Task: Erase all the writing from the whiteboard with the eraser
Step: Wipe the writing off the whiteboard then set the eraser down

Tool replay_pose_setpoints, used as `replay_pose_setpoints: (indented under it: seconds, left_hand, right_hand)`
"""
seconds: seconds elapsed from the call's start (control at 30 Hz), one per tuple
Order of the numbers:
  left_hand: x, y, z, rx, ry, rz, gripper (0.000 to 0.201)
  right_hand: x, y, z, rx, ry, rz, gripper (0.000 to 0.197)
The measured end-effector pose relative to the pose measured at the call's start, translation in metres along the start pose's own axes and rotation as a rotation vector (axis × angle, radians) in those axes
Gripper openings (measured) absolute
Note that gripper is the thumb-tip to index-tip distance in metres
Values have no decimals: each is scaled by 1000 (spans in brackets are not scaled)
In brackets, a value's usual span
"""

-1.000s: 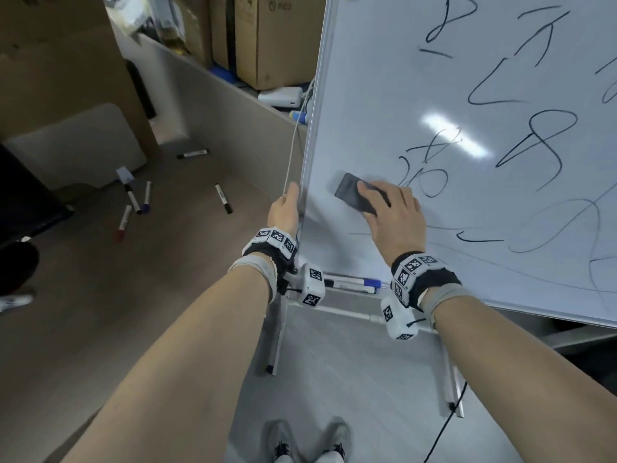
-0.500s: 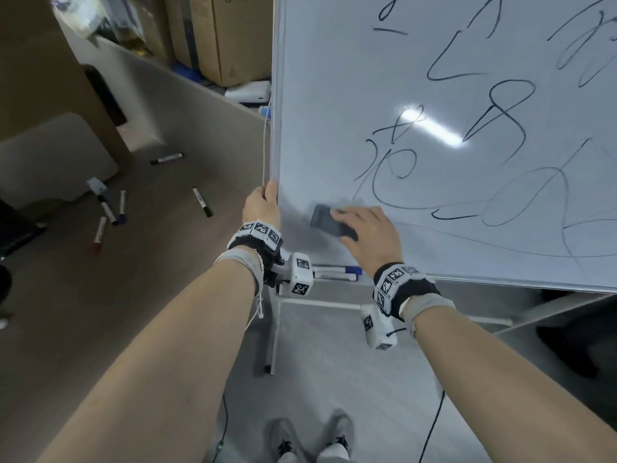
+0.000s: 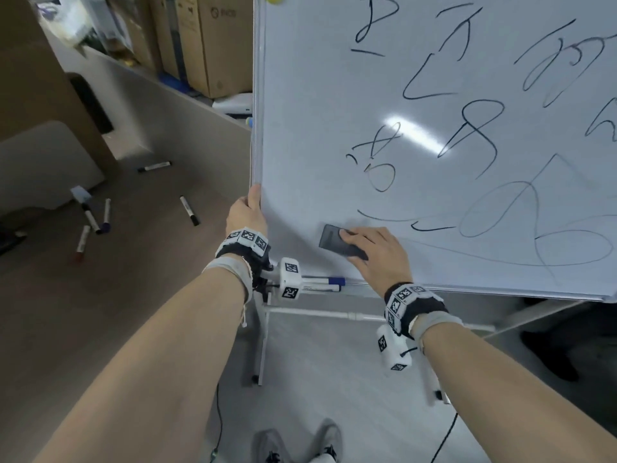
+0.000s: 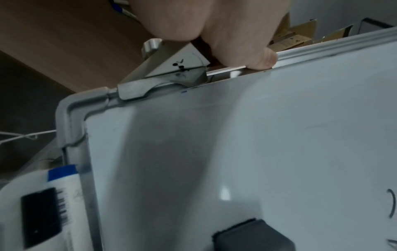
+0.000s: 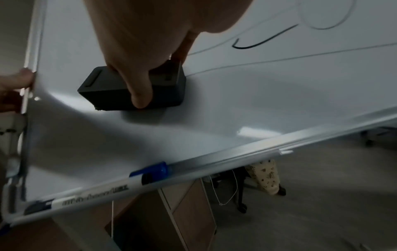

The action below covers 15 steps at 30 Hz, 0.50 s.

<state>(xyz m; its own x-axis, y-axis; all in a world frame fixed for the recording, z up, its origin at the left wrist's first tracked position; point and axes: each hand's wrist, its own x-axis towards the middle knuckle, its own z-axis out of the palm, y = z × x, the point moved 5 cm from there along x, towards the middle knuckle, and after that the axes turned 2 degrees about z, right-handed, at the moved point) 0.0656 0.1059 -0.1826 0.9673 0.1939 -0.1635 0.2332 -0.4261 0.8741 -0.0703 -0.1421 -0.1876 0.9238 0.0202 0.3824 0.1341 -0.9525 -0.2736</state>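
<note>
Right hand (image 3: 379, 253) grips black eraser (image 3: 335, 243) flat on whiteboard (image 3: 317, 128), long axis along bottom edge; left hand (image 3: 245, 213) clasps whiteboard's left edge.

Whiteboard (image 3: 317, 128): white, silver frame, on a stand, tilted in view. Black marker writing covers upper and right areas w/ loops, an 8-like shape, long thin curves toward the bottom; lower-left corner area is bare, faint grey smudge near the eraser. Eraser (image 3: 335, 243): dark grey/black rectangular block, pressed flat against the board in its lower-left part, just below a short black stroke, above the bottom rail. Right hand (image 3: 377, 255) grips it, thumb on its lower side, fingers over the top.
</note>
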Motion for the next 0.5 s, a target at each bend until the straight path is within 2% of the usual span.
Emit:
replay_pose_setpoints:
  seconds: [0.07, 0.2, 0.27, 0.4, 0.5]
  left_hand:
    - [0, 1, -1, 5, 21, -15, 57]
    - [-8, 0, -2, 58, 77, -63, 62]
    - [-14, 1, -5, 94, 117, -92, 64]
    - [-30, 6, 1, 188, 144, -158, 66]
    - [-27, 2, 7, 210, 166, -155, 55]
  right_hand:
    - [5, 0, -9, 7, 10, 61, 53]
    - [45, -3, -53, 53, 159, 252, 56]
    - [58, 3, -76, 58, 202, 295, 56]
    - [43, 16, -85, 9, 208, 233, 56]
    - [16, 21, -59, -12, 105, 88, 56]
